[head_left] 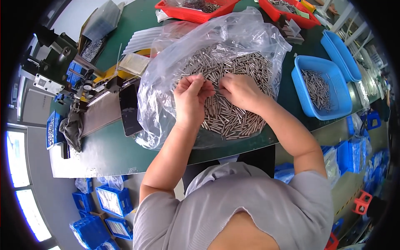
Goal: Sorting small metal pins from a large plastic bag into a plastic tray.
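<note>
A wide heap of small metal pins (pixel 227 121) lies on a clear plastic bag (pixel 160 87) spread over the green table. Above the left part of the heap is my left hand (pixel 192 93), its fingers curled with the thumb pressed to the fingertips. My right hand (pixel 239 89) is close beside it, palm down, fingers bent and pinched together. Between the two hands a thin metal pin seems to show at the fingertips. Whatever else the fingers hold is too small to make out.
On the right a blue basket (pixel 298 85) holds more pins, with another blue basket (pixel 339 54) behind it. Red baskets (pixel 196 16) stand at the far edge. To the left are a dark phone (pixel 130 110) and a bench device with a metal column (pixel 85 62).
</note>
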Demonstrator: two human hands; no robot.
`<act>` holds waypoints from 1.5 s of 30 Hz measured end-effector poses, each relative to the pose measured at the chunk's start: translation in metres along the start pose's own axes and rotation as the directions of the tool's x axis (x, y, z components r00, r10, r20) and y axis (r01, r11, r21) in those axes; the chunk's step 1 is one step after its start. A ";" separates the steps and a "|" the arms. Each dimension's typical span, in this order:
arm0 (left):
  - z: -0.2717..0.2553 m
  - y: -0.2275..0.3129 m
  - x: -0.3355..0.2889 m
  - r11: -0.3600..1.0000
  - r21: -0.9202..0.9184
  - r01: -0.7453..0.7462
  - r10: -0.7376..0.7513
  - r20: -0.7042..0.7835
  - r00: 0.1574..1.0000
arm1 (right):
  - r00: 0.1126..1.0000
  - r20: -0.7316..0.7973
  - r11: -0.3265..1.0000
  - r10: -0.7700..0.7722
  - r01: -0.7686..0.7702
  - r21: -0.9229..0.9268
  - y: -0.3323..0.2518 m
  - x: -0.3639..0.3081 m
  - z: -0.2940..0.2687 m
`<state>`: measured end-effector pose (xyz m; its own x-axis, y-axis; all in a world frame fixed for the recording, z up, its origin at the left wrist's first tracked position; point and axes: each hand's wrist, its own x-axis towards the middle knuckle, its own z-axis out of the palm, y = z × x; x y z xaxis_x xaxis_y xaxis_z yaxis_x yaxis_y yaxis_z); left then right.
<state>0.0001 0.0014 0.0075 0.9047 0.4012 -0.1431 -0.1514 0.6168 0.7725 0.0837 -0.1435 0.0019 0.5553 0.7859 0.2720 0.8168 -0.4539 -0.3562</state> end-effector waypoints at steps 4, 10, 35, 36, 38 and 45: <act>0.002 0.001 -0.002 0.997 0.046 0.058 -0.060 0.029 0.998 | 0.995 0.042 0.905 0.086 -0.095 0.415 0.004 0.005 -0.026; 0.004 -0.003 -0.003 0.990 0.050 0.133 -0.139 0.132 0.982 | 0.988 0.095 0.826 0.125 -0.157 0.542 -0.001 0.004 -0.040; 0.004 0.000 0.000 0.994 0.079 -0.081 0.083 -0.024 0.996 | 0.891 0.271 -0.064 0.364 -0.267 0.962 0.018 0.010 -0.045; 0.005 0.000 0.000 0.994 0.077 -0.081 0.084 -0.026 0.996 | 0.880 0.323 0.014 0.349 -0.350 0.937 0.020 0.010 -0.042; 0.005 -0.001 0.000 0.993 0.081 -0.087 0.089 -0.022 0.996 | 0.855 0.425 0.257 0.297 -0.500 0.827 0.026 0.010 -0.034; 0.007 0.001 -0.001 0.998 0.062 -0.030 0.029 0.009 1.000 | 0.985 0.150 0.995 0.087 -0.094 0.045 -0.005 -0.003 -0.023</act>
<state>0.0018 -0.0032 0.0123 0.9036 0.4128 -0.1147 -0.1531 0.5611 0.8134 0.0813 -0.1534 0.0234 0.5943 0.7976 0.1031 0.7529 -0.5067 -0.4200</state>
